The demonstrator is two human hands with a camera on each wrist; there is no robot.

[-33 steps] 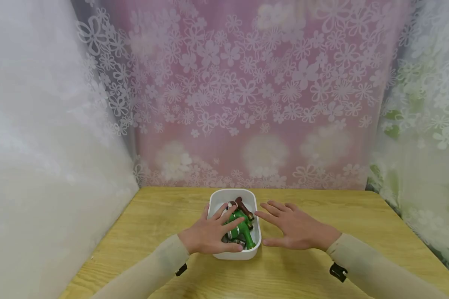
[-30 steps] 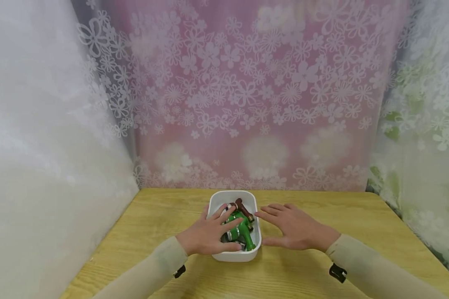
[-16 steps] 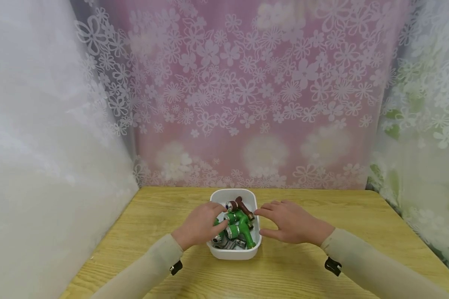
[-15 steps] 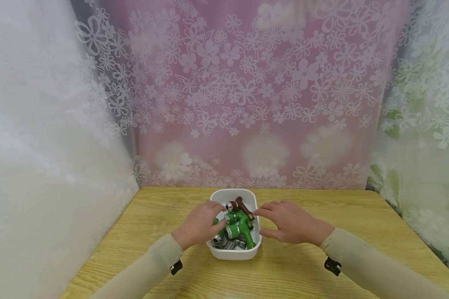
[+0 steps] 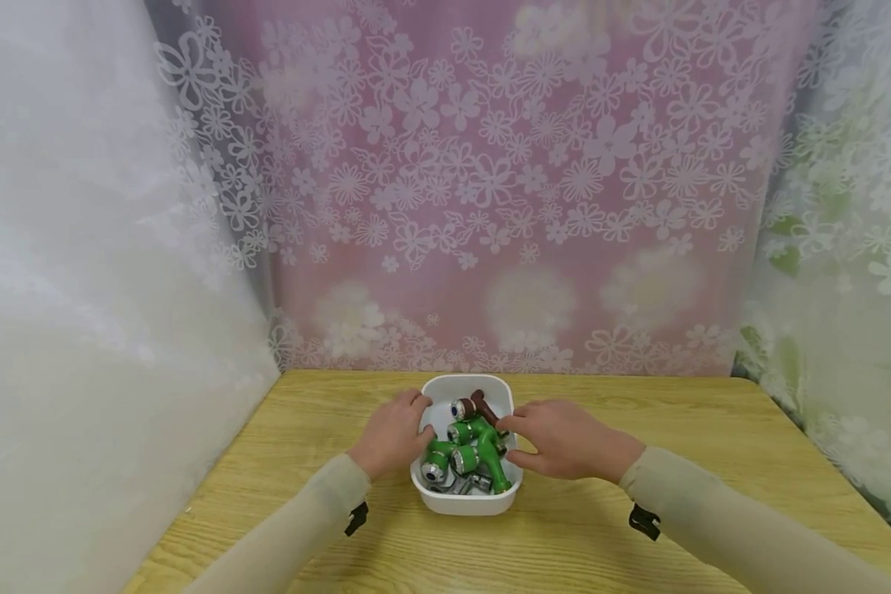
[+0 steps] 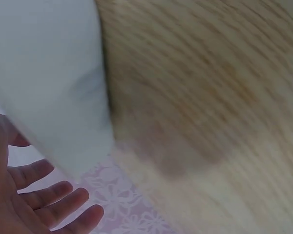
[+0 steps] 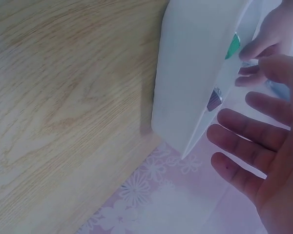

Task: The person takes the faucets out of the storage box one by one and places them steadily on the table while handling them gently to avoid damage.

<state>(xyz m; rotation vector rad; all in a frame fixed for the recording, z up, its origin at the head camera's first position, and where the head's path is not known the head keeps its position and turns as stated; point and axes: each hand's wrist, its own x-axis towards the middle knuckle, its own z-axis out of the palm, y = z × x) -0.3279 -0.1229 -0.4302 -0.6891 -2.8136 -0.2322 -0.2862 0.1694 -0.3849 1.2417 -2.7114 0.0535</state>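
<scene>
A white plastic bin [image 5: 466, 505] stands on the table, holding several tap-like fittings. Green ones [image 5: 496, 469] with silver collars lie across the middle and front; a brown one [image 5: 466, 407] lies at the back. Grey metal pieces [image 5: 456, 487] sit at the near end. My left hand [image 5: 389, 436] is at the bin's left rim, fingers loosely bent. My right hand [image 5: 567, 439] is at the right rim, its fingertips overlapping the edge in the head view. In the right wrist view its fingers [image 7: 244, 134] spread loosely beside the bin wall, holding nothing.
The wooden table [image 5: 601, 528] extends around the bin. Behind it hangs a pink floral curtain [image 5: 490, 206]. A white sheet [image 5: 82, 289] closes the left side, and a patterned sheet [image 5: 846, 272] the right.
My left hand has drawn back from above the bin to its left rim, uncovering the fittings. My right hand has moved slightly left, in to the right rim.
</scene>
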